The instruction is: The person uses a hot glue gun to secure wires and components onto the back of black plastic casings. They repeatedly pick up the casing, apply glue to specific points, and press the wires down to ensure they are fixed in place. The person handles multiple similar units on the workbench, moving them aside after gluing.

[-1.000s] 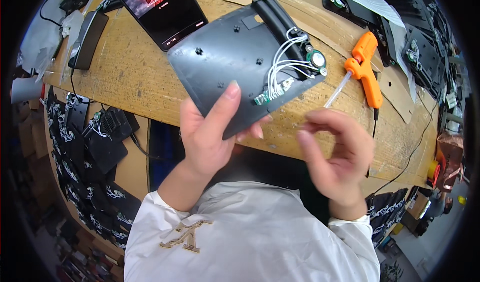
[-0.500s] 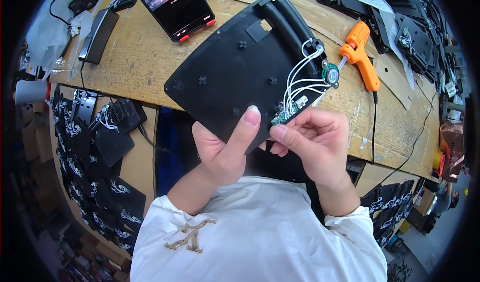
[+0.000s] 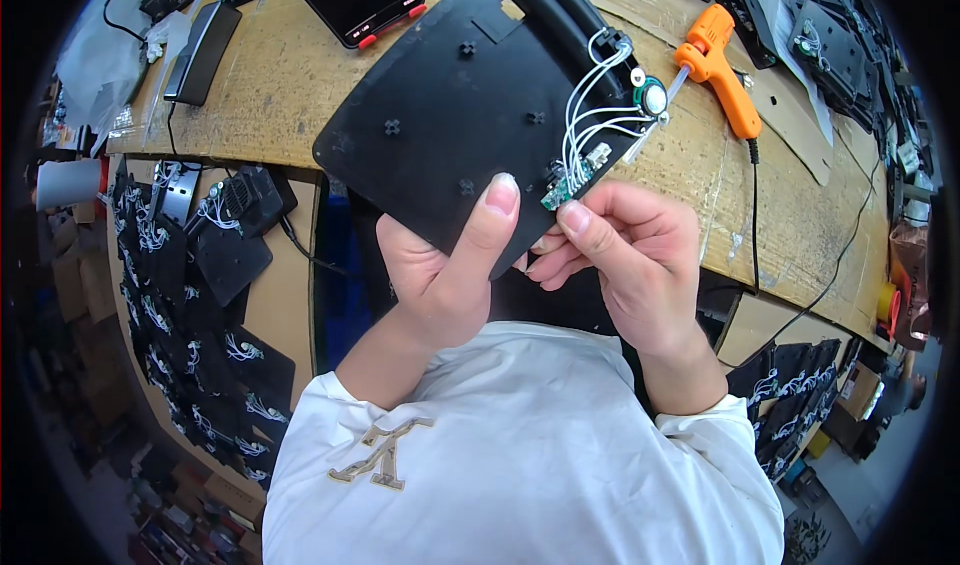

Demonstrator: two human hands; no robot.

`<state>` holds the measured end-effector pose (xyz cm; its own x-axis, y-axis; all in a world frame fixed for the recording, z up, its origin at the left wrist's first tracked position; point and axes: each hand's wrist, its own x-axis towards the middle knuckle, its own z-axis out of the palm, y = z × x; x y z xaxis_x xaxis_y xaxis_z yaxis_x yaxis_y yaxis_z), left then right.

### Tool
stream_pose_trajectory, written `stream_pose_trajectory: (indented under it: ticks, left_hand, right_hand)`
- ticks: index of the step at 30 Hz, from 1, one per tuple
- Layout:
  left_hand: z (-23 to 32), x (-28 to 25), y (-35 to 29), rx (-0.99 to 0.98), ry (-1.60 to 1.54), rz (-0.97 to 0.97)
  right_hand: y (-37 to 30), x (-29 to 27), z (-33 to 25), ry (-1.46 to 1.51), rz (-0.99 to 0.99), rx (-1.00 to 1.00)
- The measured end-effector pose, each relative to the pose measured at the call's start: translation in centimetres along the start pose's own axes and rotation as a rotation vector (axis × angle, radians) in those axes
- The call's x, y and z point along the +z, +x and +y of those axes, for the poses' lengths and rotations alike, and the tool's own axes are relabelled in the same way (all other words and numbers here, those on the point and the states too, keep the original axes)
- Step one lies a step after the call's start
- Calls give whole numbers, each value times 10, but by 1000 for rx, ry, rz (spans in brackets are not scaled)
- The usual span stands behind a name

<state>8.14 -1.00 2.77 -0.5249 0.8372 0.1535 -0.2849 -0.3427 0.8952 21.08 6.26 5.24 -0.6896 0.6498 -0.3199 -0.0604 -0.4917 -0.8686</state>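
A black plastic panel (image 3: 420, 130) is held tilted above the near edge of the table. My left hand (image 3: 440, 275) grips its lower edge, thumb lying on top and the other fingers underneath, mostly hidden. My right hand (image 3: 645, 265) is closed in a pinch at the lower right edge, its thumb tip against the end of a small green circuit board (image 3: 552, 198). White wires (image 3: 570, 115) run from that board to a round metal-faced part (image 3: 653, 99) and to the ridged end of the panel. Whether the right fingertips hold anything besides the edge cannot be seen.
An orange glue gun (image 3: 727, 77) lies on the wooden table (image 3: 270, 95) to the right, its cord trailing down. A phone (image 3: 360, 0) leans on a red-tipped stand at the back. Wired black panels (image 3: 268, 370) fill the left board; more are stacked at right.
The panel and both hands have shifted slightly up and left in view. The right thumb has drawn back a little from the panel's edge; both grips stay much the same.
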Motion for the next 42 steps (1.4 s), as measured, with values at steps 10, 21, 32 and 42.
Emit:
stream_pose_trajectory:
  ticks: [10, 21, 32, 42]
  left_hand:
    - [-2, -2, -5, -43, -2, 4]
    - [6, -21, 14, 94, 181, -224]
    - [-24, -42, 74, 200, 360, -180]
    - [-21, -38, 68, 162, 664, -161]
  right_hand:
    - [-4, -4, 3, 73, -52, 0]
    - [-1, -14, -6, -170, -31, -69]
    - [-8, -114, -62, -1478, 770, -518]
    - [66, -128, -72, -2045, 480, -274]
